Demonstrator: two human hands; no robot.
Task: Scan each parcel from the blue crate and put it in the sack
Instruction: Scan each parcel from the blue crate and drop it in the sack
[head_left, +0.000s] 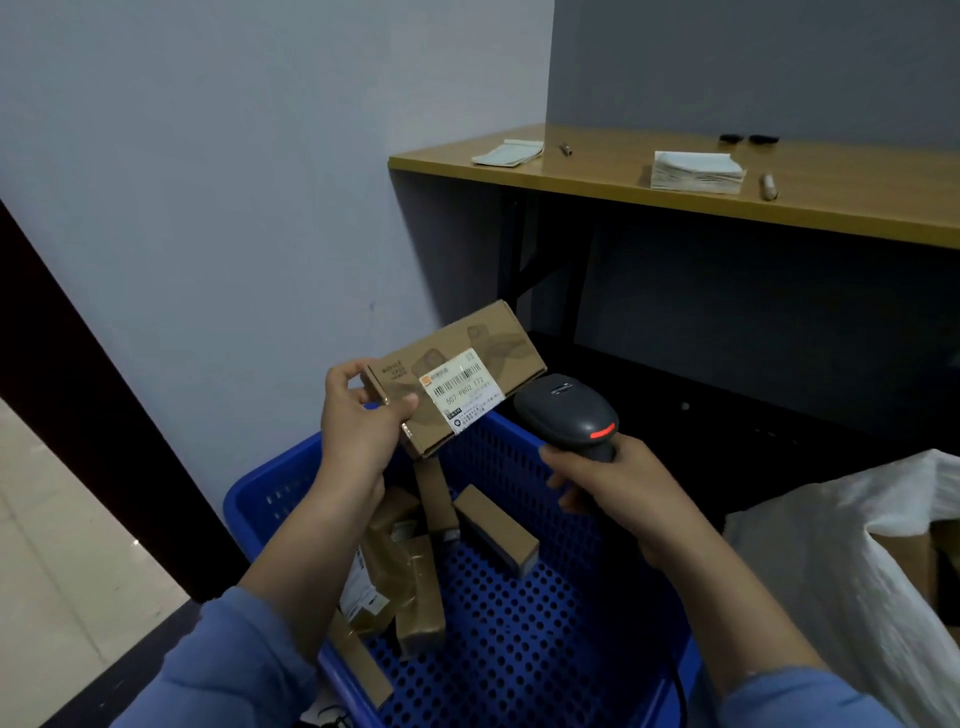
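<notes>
Scanning: left hand (358, 421) is gripping the near end of a long cardboard parcel (498, 338), thumb pressing the top face and fingers curling round the end, holding it above the far rim of the blue crate (260, 499) at twelve o'clock.
Scanner: right hand (618, 493) is wrapping its fingers round the handle of the scanner (571, 415), whose head is sitting just beside the parcel's three o'clock end.
Missed read: the head is pointing towards twelve o'clock, past the label (462, 397), so the beam is probably skimming by.
Drop: the one-ended grip is leaving the box levering outward, and a slip is likely dropping it among the parcels (493, 525) below.
Snag: the cable (680, 691) is trailing at six o'clock by the crate wall.
Room: the sack (841, 545) is gaping at three o'clock, near the crate. The table (597, 176) is overhanging at one o'clock, so I'm favouring a low swing.
</notes>
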